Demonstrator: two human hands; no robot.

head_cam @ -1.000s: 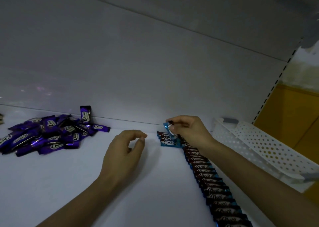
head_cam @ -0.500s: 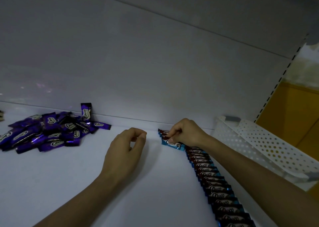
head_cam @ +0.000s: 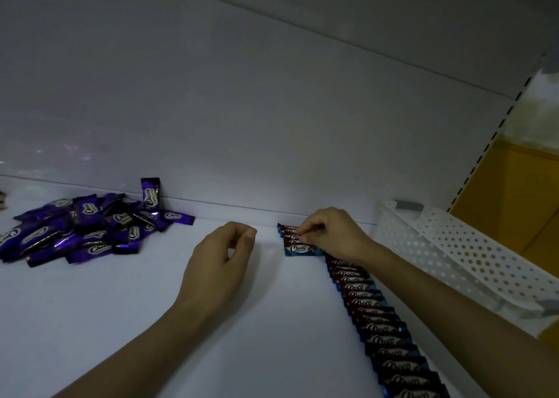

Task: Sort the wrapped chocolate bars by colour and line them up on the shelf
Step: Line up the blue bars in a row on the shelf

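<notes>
Right grip [head_cam: 329,234]: fingers curled, tips pinching the end bars [head_cam: 298,240] at the far end of the blue row [head_cam: 378,316], near the back wall [head_cam: 272,125]. Those few bars sit offset left of the row line. Row runs from there toward the camera along the right side of the shelf [head_cam: 121,322], beside the white basket [head_cam: 453,246]. Left grip [head_cam: 217,264]: loosely curled, holds nothing, mid-shelf, apart from the row. Purple pile [head_cam: 81,234] is a loose heap far left; one purple bar [head_cam: 150,196] stands upright against the wall.

back panel [head_cam: 272,110]: white | upright [head_cam: 487,147]: slotted | wall [head_cam: 514,191]: yellow | light: dim
</notes>
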